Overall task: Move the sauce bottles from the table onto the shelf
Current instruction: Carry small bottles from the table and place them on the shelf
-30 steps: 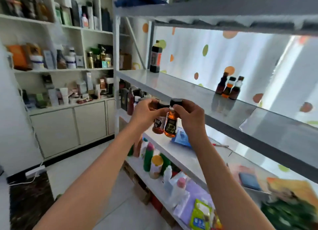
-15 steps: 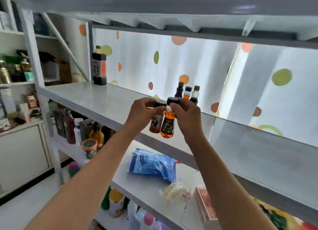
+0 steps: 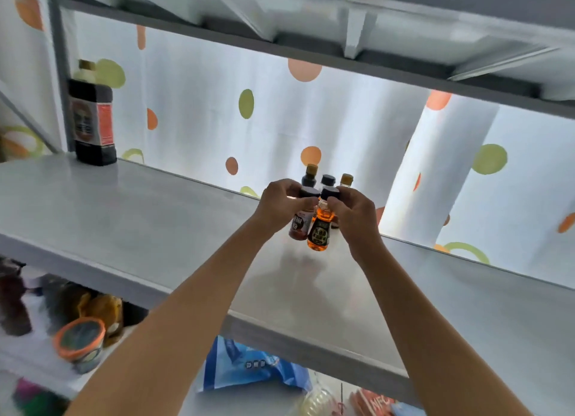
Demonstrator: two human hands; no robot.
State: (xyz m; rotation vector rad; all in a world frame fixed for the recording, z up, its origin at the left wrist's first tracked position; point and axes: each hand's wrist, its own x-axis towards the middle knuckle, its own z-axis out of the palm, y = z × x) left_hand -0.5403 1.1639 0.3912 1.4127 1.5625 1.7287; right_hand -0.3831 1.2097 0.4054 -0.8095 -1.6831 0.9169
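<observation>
Nearest, on the lower shelf, lie a blue bag [image 3: 249,369] and an orange-rimmed tub [image 3: 79,341]. Above them both arms reach over the grey shelf [image 3: 124,216]. The left hand [image 3: 281,208] pinches the black cap of a reddish bottle [image 3: 300,225]; the right hand [image 3: 354,211] pinches the cap of an amber bottle [image 3: 320,233]. Held by the caps, both bottles hang upright side by side above the shelf, probably so they can be set down standing. Just behind stand three small bottles [image 3: 326,179], likely the row these two will join. Far left stands a big dark bottle [image 3: 91,119].
</observation>
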